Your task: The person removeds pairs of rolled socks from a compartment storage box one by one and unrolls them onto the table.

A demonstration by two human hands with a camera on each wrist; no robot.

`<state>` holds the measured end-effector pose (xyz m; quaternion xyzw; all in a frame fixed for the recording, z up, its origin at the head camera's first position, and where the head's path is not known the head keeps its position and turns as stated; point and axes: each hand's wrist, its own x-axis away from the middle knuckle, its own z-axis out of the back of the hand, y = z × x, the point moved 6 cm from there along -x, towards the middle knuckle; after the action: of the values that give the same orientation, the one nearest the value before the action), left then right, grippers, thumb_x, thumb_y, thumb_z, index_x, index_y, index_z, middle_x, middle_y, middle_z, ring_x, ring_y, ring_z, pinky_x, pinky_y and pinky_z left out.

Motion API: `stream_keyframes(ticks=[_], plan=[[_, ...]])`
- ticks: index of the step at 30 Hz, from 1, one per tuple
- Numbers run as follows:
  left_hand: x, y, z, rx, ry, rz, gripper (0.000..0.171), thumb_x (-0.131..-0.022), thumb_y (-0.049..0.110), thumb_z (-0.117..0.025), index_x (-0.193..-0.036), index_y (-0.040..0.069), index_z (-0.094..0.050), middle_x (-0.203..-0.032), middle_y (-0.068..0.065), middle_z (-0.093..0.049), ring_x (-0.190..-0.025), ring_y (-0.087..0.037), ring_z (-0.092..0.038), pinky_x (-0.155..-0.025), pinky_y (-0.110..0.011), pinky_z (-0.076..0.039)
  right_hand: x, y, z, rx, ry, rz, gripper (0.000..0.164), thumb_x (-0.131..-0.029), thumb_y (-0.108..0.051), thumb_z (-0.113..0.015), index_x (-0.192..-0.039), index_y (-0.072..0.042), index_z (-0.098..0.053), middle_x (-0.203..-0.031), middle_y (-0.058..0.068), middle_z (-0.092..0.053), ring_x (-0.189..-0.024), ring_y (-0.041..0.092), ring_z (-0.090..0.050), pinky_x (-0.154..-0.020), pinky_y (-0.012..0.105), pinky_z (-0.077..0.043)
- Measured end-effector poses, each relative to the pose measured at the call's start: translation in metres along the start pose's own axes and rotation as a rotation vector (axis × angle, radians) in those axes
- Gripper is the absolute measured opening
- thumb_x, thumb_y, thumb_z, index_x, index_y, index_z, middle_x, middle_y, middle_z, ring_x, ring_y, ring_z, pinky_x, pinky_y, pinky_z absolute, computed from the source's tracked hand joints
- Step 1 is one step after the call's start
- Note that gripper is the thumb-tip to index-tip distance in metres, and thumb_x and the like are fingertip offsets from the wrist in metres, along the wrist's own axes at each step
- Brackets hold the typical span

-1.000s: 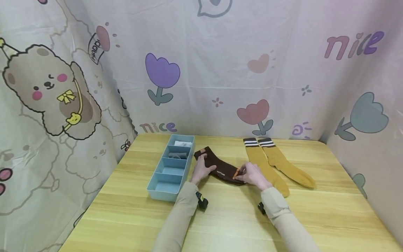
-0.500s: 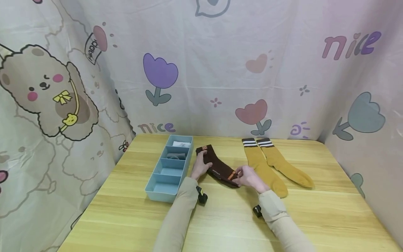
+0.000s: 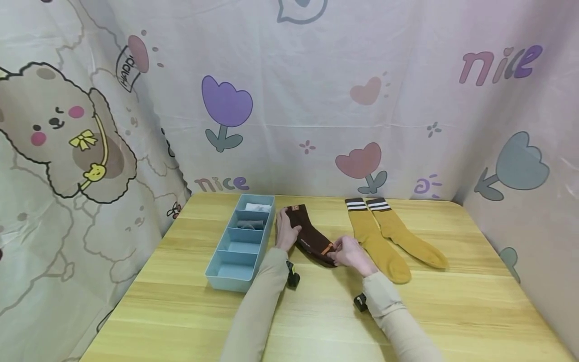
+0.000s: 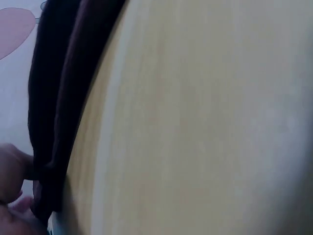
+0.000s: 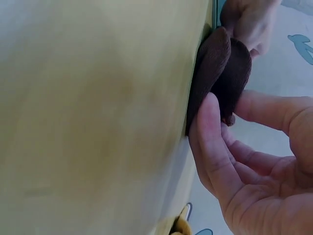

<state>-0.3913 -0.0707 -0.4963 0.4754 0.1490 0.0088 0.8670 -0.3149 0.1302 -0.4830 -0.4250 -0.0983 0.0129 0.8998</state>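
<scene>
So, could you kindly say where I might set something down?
Bare table lies left of the tray, right of the yellow socks and between the forearms; the tray's two nearest compartments are empty. Crowded: between tray and yellow socks, where left hand and right hand hold the brown socks.

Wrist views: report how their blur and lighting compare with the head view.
Head view: bright, with the striped yellow socks fairly crisp and a pale sheen on the near part of the table; left wrist view: soft throughout, the brown sock nearly black; right wrist view: dimmer, the right hand fairly clear, the tabletop smeared.
</scene>
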Motion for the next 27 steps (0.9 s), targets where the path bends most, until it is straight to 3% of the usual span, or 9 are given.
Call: stream_keyframes(ticks=[6, 10, 14, 20, 27], plan=[[0.002, 0.006, 0.005, -0.060, 0.123, 0.028, 0.070, -0.080, 0.002, -0.081, -0.138, -0.007, -0.044, -0.133, -0.031, -0.045, -0.128, -0.046, -0.046, -0.110, -0.054, -0.041, -0.006, -0.002, -0.002, 0.013, 0.051, 0.038, 0.019, -0.084, -0.004, -0.077, -0.093, 0.003, -0.062, -0.079, 0.014, -0.073, -0.055, 0.012, -0.067, -0.057, 0.025, -0.057], [0.004, 0.010, 0.005, -0.154, 0.136, 0.038, 0.067, -0.082, 0.007, -0.081, -0.137, -0.006, -0.045, -0.130, -0.031, -0.049, -0.124, -0.046, -0.048, -0.108, -0.053, -0.043, -0.007, -0.002, -0.003, 0.016, 0.071, 0.050, 0.019, -0.083, -0.005, -0.077, -0.092, 0.002, -0.062, -0.078, 0.013, -0.073, -0.054, 0.013, -0.068, -0.059, 0.025, -0.056], [0.008, 0.012, 0.004, -0.191, 0.133, 0.056, 0.066, -0.082, 0.008, -0.081, -0.138, -0.005, -0.046, -0.131, -0.030, -0.050, -0.123, -0.045, -0.048, -0.105, -0.052, -0.044, -0.007, -0.003, -0.002, 0.032, 0.081, 0.055, 0.019, -0.083, -0.006, -0.078, -0.092, 0.002, -0.063, -0.077, 0.012, -0.073, -0.053, 0.012, -0.067, -0.064, 0.026, -0.057], [0.010, 0.013, 0.002, -0.119, 0.122, 0.059, 0.064, -0.082, 0.000, -0.077, -0.139, -0.001, -0.049, -0.133, -0.030, -0.053, -0.128, -0.044, -0.046, -0.109, -0.053, -0.041, -0.009, -0.005, -0.002, 0.074, 0.093, 0.033, 0.018, -0.085, -0.008, -0.077, -0.093, 0.001, -0.064, -0.081, 0.010, -0.073, -0.055, 0.011, -0.067, -0.074, 0.032, -0.058], [0.008, 0.009, 0.001, 0.022, 0.152, 0.072, 0.057, -0.079, -0.010, -0.074, -0.131, 0.001, -0.054, -0.130, -0.028, -0.046, -0.122, -0.042, -0.051, -0.106, -0.052, -0.046, -0.011, -0.007, -0.004, 0.045, 0.101, 0.029, 0.018, -0.084, -0.005, -0.077, -0.094, 0.001, -0.064, -0.084, 0.013, -0.073, -0.055, 0.011, -0.068, -0.061, 0.024, -0.056]])
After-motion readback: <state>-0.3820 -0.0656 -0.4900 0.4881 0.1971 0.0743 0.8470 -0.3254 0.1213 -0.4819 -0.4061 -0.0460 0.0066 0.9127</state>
